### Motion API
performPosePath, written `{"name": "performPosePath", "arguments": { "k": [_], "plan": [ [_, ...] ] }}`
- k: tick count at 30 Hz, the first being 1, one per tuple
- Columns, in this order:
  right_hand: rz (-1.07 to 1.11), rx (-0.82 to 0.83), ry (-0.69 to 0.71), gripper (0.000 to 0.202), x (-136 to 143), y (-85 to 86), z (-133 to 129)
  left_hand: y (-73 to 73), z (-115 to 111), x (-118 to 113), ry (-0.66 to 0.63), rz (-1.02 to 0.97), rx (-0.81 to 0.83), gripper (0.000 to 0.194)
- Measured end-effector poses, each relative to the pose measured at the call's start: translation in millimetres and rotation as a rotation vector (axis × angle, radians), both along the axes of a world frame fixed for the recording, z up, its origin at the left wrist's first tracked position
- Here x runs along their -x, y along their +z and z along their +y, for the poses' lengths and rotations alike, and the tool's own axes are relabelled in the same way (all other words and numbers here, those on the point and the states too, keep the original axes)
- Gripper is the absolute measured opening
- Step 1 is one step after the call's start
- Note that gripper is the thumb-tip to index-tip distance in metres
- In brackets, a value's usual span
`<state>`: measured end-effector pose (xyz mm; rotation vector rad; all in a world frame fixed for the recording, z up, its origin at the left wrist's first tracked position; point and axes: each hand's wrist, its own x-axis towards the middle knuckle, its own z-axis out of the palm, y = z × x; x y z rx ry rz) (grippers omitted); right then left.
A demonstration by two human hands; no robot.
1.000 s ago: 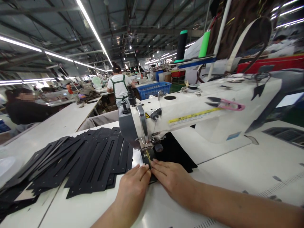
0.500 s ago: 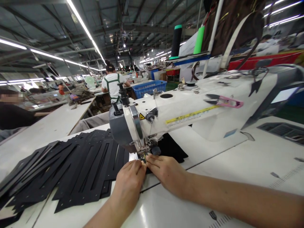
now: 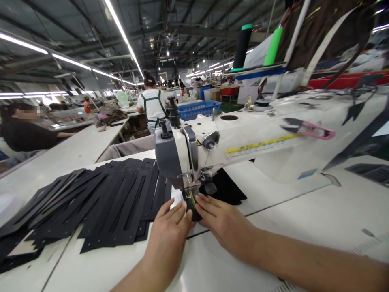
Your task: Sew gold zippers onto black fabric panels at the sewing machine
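1. Since half a second ago, the left hand [image 3: 170, 233] has spread its fingers, and I now see more of the black piece [image 3: 194, 214] between the two hands; my whole view has swung a little as well.
2. From my end, the left hand looks open: the thumb reaches the near left edge of the black piece, the other fingers fan out beside it, and I see no grip.
3. On the right hand [image 3: 226, 225], the fingers lie extended and close together, tips on the piece's right side; its thumb is mostly hidden, so I cannot tell whether it pinches anything.
4. I have the black piece at the needle end of the sewing machine [image 3: 264, 125], a narrow yellow strip [image 3: 192, 199] running along it.
5. Beyond the needle lies black cloth [image 3: 229, 188]; whether it joins the piece, I cannot tell.
6. To the left, overlapping black panels [image 3: 105, 223] fan across the bench [image 3: 212, 267].
7. On the machine's arm I see pink-handled snips [image 3: 317, 130] and a yellow measuring strip [image 3: 258, 146].
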<state>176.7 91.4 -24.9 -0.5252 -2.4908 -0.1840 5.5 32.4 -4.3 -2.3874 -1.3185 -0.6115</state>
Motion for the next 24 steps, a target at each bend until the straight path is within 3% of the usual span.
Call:
{"name": "performPosePath", "arguments": {
  "k": [14, 24],
  "plan": [
    [-0.028, -0.05, -0.006, 0.03, 10, 12.4, 22, -9.5, 27, 7, 0.001, -0.097, -0.045, 0.024],
    [0.02, 0.105, 0.029, 0.027, 10, 9.2, 23, -14.9, 31, 6, 0.039, -0.163, -0.048, 0.025]
  ]
}}
